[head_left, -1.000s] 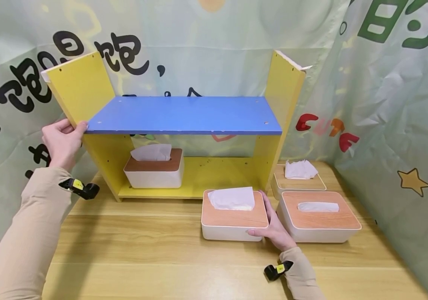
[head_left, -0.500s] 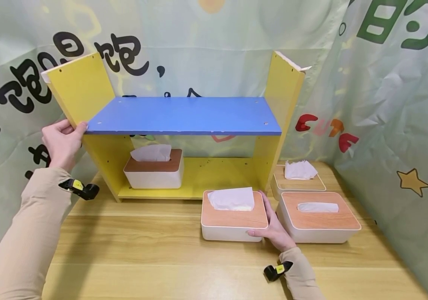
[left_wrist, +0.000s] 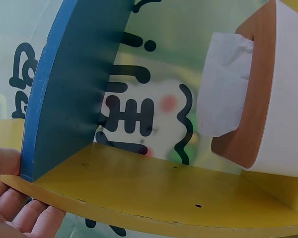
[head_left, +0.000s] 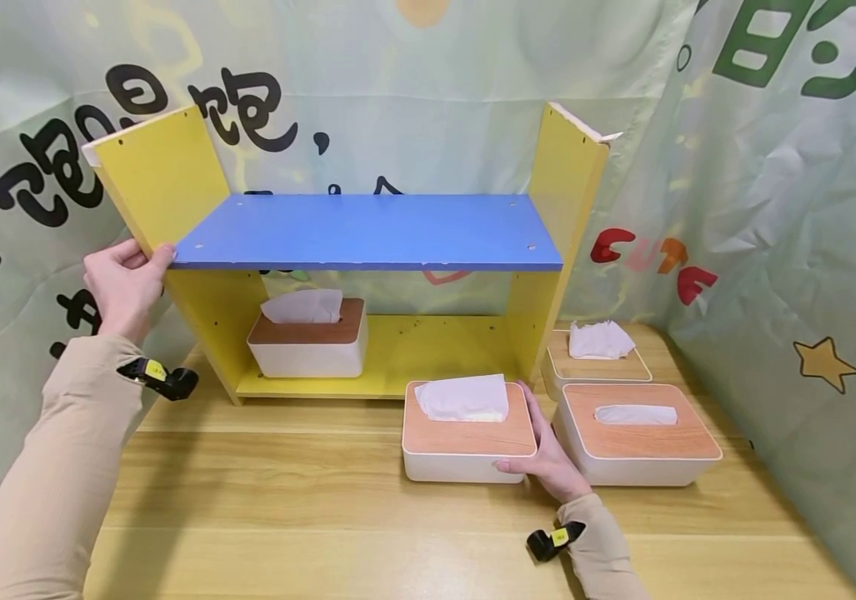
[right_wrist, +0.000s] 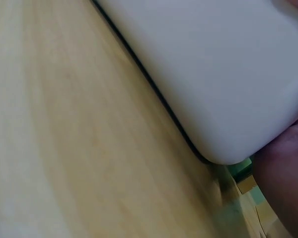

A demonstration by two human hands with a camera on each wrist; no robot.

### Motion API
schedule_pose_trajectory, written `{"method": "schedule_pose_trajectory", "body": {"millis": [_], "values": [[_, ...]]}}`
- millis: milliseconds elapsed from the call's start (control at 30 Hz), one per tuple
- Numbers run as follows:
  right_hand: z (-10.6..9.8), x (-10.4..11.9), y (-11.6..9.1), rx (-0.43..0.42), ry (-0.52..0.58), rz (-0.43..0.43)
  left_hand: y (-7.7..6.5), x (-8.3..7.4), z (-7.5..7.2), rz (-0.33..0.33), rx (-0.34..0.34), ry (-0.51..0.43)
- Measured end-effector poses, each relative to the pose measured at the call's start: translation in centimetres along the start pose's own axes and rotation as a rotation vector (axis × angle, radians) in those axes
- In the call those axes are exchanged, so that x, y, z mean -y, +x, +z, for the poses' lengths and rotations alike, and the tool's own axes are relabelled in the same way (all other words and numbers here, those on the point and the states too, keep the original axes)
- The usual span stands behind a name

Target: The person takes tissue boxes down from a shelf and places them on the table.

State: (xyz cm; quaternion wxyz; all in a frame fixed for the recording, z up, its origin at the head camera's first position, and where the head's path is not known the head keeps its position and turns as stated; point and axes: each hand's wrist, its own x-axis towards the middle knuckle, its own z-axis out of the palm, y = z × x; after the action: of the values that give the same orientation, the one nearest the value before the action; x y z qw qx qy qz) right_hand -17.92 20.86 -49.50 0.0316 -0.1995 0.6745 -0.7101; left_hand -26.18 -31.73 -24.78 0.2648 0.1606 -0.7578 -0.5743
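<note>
My left hand (head_left: 127, 279) grips the yellow side panel (head_left: 165, 179) of a shelf unit, thumb at the front corner of its blue board (head_left: 367, 229). In the left wrist view, the fingers (left_wrist: 20, 213) curl under the panel's edge. A white tissue box (head_left: 443, 468) with a wood-look lid sits on the table before the shelf. My right hand (head_left: 553, 462) holds its right end, thumb on the front and fingers round the far side. The right wrist view shows the box's white wall (right_wrist: 223, 74) with its dark bottom edge right at the wood.
A darker-lidded tissue box (head_left: 311, 354) stands at the left of the yellow bottom shelf (head_left: 435, 346). To the right on the wooden table (head_left: 307, 508) are a larger tissue box (head_left: 638, 471) and, behind it, a light-lidded one (head_left: 573, 368). A printed curtain (head_left: 412, 75) hangs behind.
</note>
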Motion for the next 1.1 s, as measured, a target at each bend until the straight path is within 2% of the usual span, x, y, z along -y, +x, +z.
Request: {"method": "schedule_pose_trajectory", "body": {"millis": [500, 800, 900, 1100], "values": [[-0.01, -0.11, 0.21, 0.004, 0.022, 0.022, 0.10, 0.06, -0.16, 0.002, -0.002, 0.006], [-0.15, 0.04, 0.20, -0.004, -0.016, 0.047, 0.12, 0.16, -0.20, 0.007, -0.001, 0.024], [-0.33, -0.04, 0.22, 0.019, 0.003, 0.020, 0.07, 0.12, -0.16, 0.007, 0.000, 0.029], [-0.57, 0.15, 0.30, 0.042, 0.018, -0.106, -0.13, -0.14, -0.06, 0.005, 0.002, 0.033]]}}
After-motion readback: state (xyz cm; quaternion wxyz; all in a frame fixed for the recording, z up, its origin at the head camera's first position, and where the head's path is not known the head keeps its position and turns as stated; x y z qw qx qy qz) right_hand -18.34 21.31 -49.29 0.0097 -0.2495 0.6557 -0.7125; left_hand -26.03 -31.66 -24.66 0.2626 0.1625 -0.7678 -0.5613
